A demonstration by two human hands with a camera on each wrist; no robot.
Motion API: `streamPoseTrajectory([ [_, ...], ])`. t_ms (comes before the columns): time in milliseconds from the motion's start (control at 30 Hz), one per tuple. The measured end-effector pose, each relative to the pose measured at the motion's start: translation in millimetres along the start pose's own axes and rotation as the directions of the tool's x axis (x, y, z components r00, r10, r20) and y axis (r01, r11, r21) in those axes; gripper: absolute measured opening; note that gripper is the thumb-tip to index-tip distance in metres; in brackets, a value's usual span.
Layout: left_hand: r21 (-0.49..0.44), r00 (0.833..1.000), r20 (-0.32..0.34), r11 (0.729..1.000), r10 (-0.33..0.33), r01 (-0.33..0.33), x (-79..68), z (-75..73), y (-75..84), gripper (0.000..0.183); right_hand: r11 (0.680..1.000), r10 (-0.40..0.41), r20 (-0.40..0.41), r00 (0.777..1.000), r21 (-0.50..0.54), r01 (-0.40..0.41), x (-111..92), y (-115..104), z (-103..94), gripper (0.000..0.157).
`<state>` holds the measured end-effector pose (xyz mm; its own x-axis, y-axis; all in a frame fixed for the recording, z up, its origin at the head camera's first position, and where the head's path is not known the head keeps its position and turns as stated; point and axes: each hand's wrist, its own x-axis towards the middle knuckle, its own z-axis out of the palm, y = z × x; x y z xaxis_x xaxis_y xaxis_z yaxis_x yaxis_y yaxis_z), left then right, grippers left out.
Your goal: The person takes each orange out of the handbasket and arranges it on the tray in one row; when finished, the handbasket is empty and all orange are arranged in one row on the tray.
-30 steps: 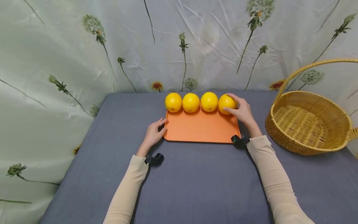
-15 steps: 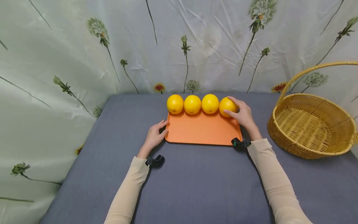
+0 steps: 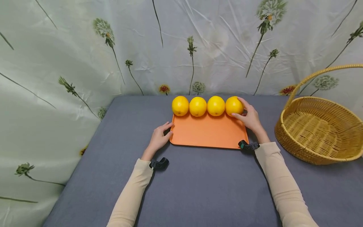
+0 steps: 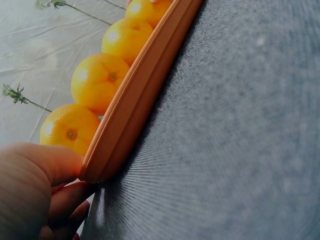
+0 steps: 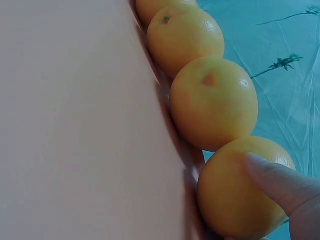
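In the head view, several oranges stand in a row along the back edge of an orange rectangular tray (image 3: 208,132). My right hand (image 3: 249,118) holds the rightmost orange (image 3: 233,105), thumb on its near side and fingers round its right. Up close in the right wrist view, the thumb (image 5: 280,182) lies across that orange (image 5: 235,195), which sits against its neighbour (image 5: 215,107). At the tray's left side is my left hand (image 3: 158,137). In the left wrist view its thumb (image 4: 55,162) touches the rim at the tray's corner and its other fingers are below, pinching the edge.
A wicker basket (image 3: 295,143) with a tall arched handle stands right of the tray, near my right forearm. Grey cloth (image 3: 210,186) covers the table. Behind it hangs a pale curtain (image 3: 158,72) with a dandelion print.
The rightmost orange has shifted slightly back, level with the others, and my right thumb has slid toward its lower right. My left hand stays at the tray edge. The head view has shifted slightly.
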<state>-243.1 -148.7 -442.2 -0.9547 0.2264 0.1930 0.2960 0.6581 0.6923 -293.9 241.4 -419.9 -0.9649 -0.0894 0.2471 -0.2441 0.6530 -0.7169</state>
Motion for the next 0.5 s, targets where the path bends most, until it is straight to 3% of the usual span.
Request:
streamPoseTrajectory([
  [333, -0.006, 1.000, 0.006, 1.000, -0.006, 0.006, 2.4, -0.4, 1.5, 0.042, 1.000, -0.001, -0.013, 1.000, -0.025, 0.000, 1.5, -5.1, -2.0, 0.076],
  [500, -0.029, 0.999, 0.034, 0.999, -0.036, 0.037, 2.2, -0.1, 2.9, 0.042, 1.000, 0.026, 0.022, 0.999, -0.015, -0.026, -2.8, -7.5, -6.5, 0.078],
])
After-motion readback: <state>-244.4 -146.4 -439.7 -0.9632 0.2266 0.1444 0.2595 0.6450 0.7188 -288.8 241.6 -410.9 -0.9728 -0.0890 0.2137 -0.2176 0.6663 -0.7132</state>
